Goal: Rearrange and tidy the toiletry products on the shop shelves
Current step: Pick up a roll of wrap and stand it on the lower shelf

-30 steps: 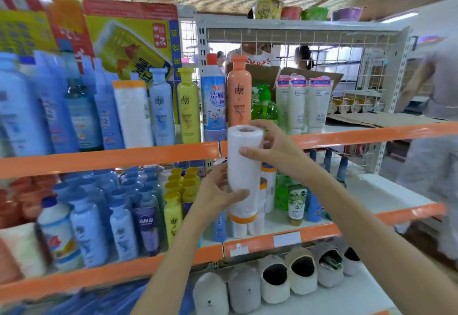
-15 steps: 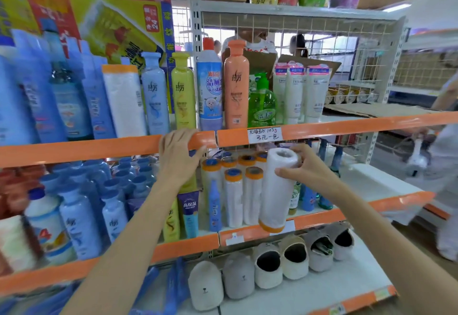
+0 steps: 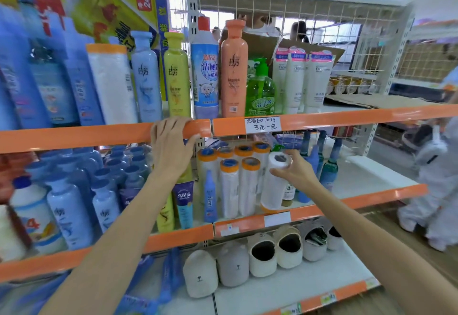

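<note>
- The shelves [image 3: 74, 138] stand in three tiers with orange front edges; the top one carries tall bottles, among them an orange bottle [image 3: 234, 71] and a green pump bottle [image 3: 260, 94].
- Slippers [image 3: 262, 255] line the bottom shelf in a row.
- The left hand [image 3: 171, 148] rests on the top shelf's orange edge, its fingers [image 3: 173, 122] curled loosely over the rim and gripping no product.
- The right hand [image 3: 295, 172] is closed around the upper end of a white roll [image 3: 273, 185], thumb on the near side, fingers behind.
- That roll is tilted, its orange base at the front of the middle shelf, just right of the rolls [image 3: 238, 185] standing upright there with orange-ringed tops.
- A handwritten price tag [image 3: 262, 124] sits on the top edge above them.
</note>
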